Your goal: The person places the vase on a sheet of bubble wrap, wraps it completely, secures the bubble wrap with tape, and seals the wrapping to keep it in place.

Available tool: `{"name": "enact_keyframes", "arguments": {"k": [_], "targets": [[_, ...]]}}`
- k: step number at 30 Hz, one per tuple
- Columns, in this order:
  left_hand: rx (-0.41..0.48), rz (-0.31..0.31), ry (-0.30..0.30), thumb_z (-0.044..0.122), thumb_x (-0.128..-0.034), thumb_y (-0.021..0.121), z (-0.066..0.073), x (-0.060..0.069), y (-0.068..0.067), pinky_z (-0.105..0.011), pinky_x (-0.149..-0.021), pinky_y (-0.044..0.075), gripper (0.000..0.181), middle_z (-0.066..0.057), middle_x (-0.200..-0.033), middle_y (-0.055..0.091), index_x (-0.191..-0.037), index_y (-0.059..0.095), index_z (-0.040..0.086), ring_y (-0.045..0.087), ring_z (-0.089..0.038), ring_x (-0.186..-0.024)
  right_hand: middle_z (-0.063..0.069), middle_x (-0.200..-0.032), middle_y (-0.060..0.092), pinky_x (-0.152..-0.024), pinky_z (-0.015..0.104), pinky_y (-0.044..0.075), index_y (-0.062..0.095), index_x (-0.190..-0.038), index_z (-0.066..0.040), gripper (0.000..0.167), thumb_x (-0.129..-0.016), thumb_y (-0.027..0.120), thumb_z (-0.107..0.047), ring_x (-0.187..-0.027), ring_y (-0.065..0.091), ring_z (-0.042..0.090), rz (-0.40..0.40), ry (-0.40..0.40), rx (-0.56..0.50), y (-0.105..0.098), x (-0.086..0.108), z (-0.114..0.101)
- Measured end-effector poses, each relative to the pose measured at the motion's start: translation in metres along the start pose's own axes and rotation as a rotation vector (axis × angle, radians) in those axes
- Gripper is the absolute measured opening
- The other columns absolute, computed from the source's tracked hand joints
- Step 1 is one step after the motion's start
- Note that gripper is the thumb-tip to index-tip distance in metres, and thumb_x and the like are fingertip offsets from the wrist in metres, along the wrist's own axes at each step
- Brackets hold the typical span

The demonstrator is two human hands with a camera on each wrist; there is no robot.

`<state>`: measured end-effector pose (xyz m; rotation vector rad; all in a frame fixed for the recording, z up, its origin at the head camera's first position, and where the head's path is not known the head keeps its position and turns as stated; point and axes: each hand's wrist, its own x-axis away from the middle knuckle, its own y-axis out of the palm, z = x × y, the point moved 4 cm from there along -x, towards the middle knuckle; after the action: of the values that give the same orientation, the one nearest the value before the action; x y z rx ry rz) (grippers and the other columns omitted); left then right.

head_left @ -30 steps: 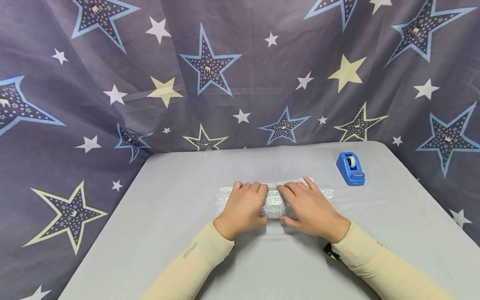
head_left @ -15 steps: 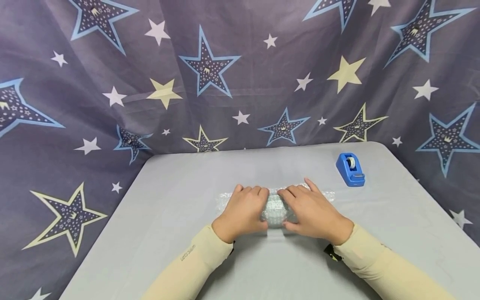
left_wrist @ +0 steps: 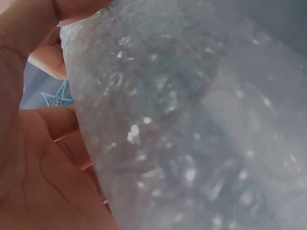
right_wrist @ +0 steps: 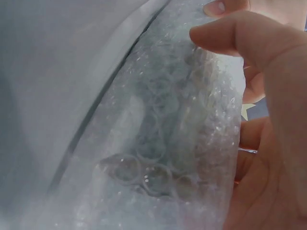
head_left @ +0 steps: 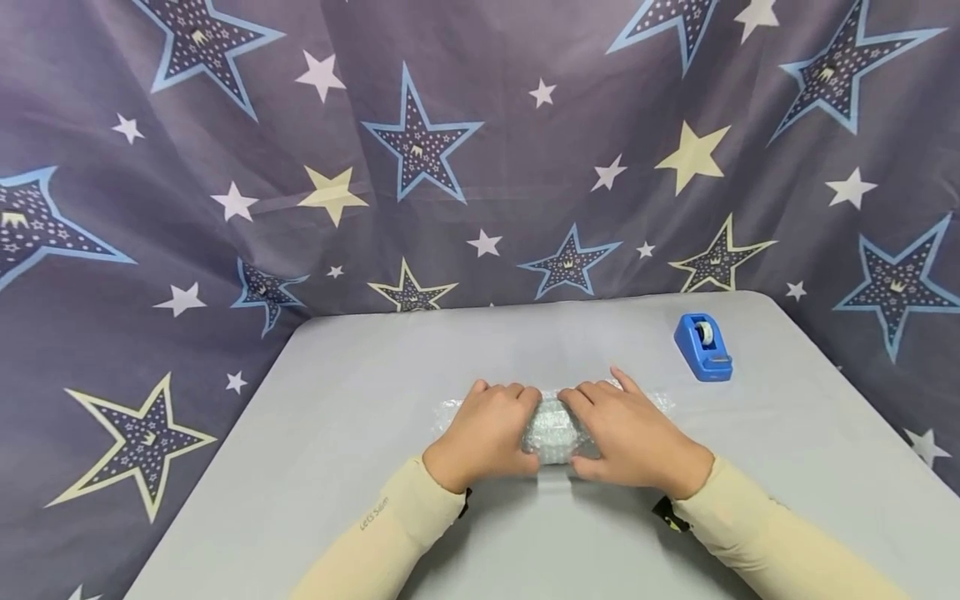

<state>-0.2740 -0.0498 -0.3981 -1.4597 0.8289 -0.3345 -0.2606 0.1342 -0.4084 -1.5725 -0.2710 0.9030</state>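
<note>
A roll of clear bubble wrap (head_left: 553, 432) lies crosswise on the table, with something pale greenish showing through its layers. What is inside cannot be made out. My left hand (head_left: 487, 433) grips the roll's left half, thumb on the near side and fingers over the top. The right hand (head_left: 633, 433) holds the right half the same way, one finger lifted slightly. Flat, loose ends of wrap stick out past both hands. Close up, the left wrist view shows the bubbly plastic (left_wrist: 168, 120) against the palm, and the right wrist view shows the thumb (right_wrist: 225, 36) pressing the wrap.
A blue tape dispenser (head_left: 703, 348) with a roll of tape stands at the table's back right. The table (head_left: 352, 392) has a light grey cover. Behind and beside it hangs a dark curtain (head_left: 517, 167) printed with stars.
Both hands have drawn the bubble wrap roll a little nearer to me while keeping hold of it. The head view has tipped slightly upward. The tape dispenser has stayed in place.
</note>
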Motion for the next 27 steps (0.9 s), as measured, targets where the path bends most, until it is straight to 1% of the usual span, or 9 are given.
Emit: {"name": "enact_keyframes", "arguments": {"k": [7, 13, 16, 20, 23, 27], "targets": [[0.030, -0.006, -0.004, 0.043, -0.0639, 0.081, 0.0006, -0.0003, -0.0001, -0.033, -0.065, 0.034, 0.057, 0.005, -0.091, 0.067, -0.112, 0.065, 0.015, 0.060, -0.012, -0.072, 0.003, -0.117, 0.069, -0.111, 0.068, 0.036, 0.062, -0.133, -0.009, 0.077, -0.072, 0.078, -0.052, -0.109, 0.067, 0.024, 0.011, -0.007, 0.001, 0.0002, 0.0017, 0.0020], [0.070, -0.031, 0.001, 0.043, -0.0641, 0.081, -0.0005, 0.0008, 0.0001, -0.033, -0.065, 0.034, 0.056, 0.006, -0.091, 0.067, -0.111, 0.065, 0.016, 0.059, -0.011, -0.073, 0.003, -0.117, 0.069, -0.110, 0.068, 0.037, 0.062, -0.133, -0.010, 0.076, -0.072, 0.077, -0.052, -0.108, 0.067, 0.024, 0.004, -0.014, -0.011, -0.0004, 0.0023, 0.0011], [0.086, -0.043, -0.008, 0.043, -0.0651, 0.081, -0.0012, 0.0022, 0.0003, -0.033, -0.065, 0.034, 0.056, 0.006, -0.092, 0.067, -0.112, 0.065, 0.016, 0.060, -0.010, -0.074, 0.003, -0.120, 0.068, -0.110, 0.069, 0.036, 0.061, -0.135, -0.009, 0.076, -0.073, 0.077, -0.051, -0.111, 0.066, 0.025, -0.002, -0.016, -0.017, -0.0010, 0.0022, -0.0003], [0.093, -0.048, -0.018, 0.042, -0.0662, 0.079, -0.0021, 0.0035, 0.0007, -0.033, -0.065, 0.034, 0.055, 0.006, -0.091, 0.066, -0.113, 0.066, 0.016, 0.060, -0.010, -0.075, 0.005, -0.128, 0.066, -0.110, 0.069, 0.036, 0.059, -0.139, -0.008, 0.080, -0.074, 0.077, -0.051, -0.119, 0.064, 0.027, 0.003, -0.030, -0.021, -0.0019, 0.0019, -0.0022], [0.094, -0.046, -0.017, 0.042, -0.0664, 0.077, -0.0022, 0.0033, 0.0016, -0.034, -0.066, 0.034, 0.054, 0.006, -0.090, 0.066, -0.113, 0.066, 0.016, 0.060, -0.010, -0.075, 0.005, -0.132, 0.064, -0.111, 0.069, 0.036, 0.057, -0.140, -0.009, 0.082, -0.073, 0.079, -0.050, -0.122, 0.061, 0.027, 0.021, -0.049, -0.021, -0.0027, 0.0020, -0.0028], [0.095, -0.044, -0.015, 0.042, -0.0666, 0.076, -0.0015, 0.0018, 0.0028, -0.034, -0.066, 0.034, 0.055, 0.006, -0.091, 0.066, -0.114, 0.066, 0.016, 0.060, -0.010, -0.076, 0.005, -0.132, 0.062, -0.111, 0.068, 0.037, 0.057, -0.138, -0.010, 0.083, -0.070, 0.084, -0.049, -0.123, 0.060, 0.027, 0.037, -0.068, -0.022, -0.0021, 0.0030, -0.0029]]}}
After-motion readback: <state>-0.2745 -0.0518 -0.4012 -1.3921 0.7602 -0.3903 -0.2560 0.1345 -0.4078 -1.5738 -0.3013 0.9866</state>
